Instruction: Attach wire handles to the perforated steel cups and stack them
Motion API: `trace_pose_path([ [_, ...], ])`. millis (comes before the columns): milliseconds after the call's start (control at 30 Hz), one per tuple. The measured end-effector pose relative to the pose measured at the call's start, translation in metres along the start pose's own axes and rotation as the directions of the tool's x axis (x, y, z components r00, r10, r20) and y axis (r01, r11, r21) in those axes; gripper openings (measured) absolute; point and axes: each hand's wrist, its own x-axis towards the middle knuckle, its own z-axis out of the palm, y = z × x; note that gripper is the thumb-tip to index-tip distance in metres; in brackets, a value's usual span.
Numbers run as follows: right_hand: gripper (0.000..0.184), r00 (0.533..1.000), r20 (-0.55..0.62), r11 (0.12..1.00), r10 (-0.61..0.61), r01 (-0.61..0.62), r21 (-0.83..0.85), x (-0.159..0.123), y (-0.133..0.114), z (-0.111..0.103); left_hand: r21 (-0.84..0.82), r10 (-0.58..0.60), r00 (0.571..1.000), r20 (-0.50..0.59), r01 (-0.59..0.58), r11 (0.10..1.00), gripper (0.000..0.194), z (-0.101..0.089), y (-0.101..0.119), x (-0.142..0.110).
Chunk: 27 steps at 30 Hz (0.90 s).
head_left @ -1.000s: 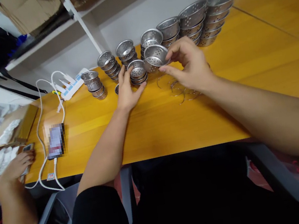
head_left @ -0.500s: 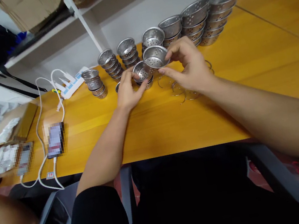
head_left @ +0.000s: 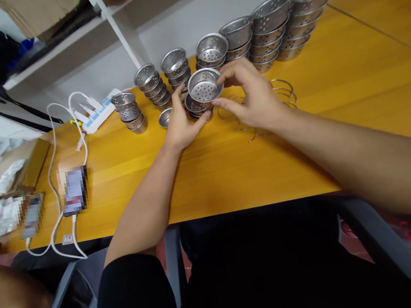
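My right hand (head_left: pixel 252 96) pinches a small perforated steel strainer cup (head_left: pixel 204 87) by its rim and holds it over a short stack of the same cups (head_left: pixel 195 109) on the yellow table (head_left: pixel 211 168). My left hand (head_left: pixel 180 124) curls around that stack from the left, thumb near the held cup. A single cup (head_left: pixel 165 118) lies on the table beside my left hand. Loose wire rings (head_left: pixel 281 89) lie under and behind my right wrist.
Several stacks of small cups (head_left: pixel 150 82) and larger strainer bowls (head_left: pixel 278 21) line the table's back edge. A white power strip (head_left: pixel 98 115) with cables and a phone (head_left: pixel 73 191) lie at left. Another person's arm (head_left: pixel 0 293) is at the far left.
My right hand has carried the strainer cup leftward, now over the stack, its mouth turned up. My left hand has closed in round the stack. The other person's hand has drawn back.
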Motion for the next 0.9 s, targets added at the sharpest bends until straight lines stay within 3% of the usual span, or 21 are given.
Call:
trace_pose_path([
  [267,0.059,0.999,0.01,0.999,-0.042,0.042,-0.034,-0.001,0.0,0.001,0.01,-0.013,0.998,0.058,0.012,1.0,0.109,-0.003,0.021,-0.003],
  [533,0.068,0.998,0.063,1.0,-0.001,0.001,0.004,-0.005,0.007,0.002,-0.029,-0.048,0.995,0.091,0.051,0.998,0.127,0.006,0.011,-0.007],
  [700,0.067,0.998,0.065,0.999,0.004,-0.007,0.035,-0.005,0.014,0.004,0.002,-0.06,0.998,0.027,0.06,0.998,0.122,0.01,0.021,-0.005],
  [900,0.066,0.998,0.069,1.0,-0.01,0.009,0.013,-0.003,0.01,0.003,-0.051,-0.092,0.994,0.066,0.096,0.994,0.118,0.007,0.023,-0.004],
])
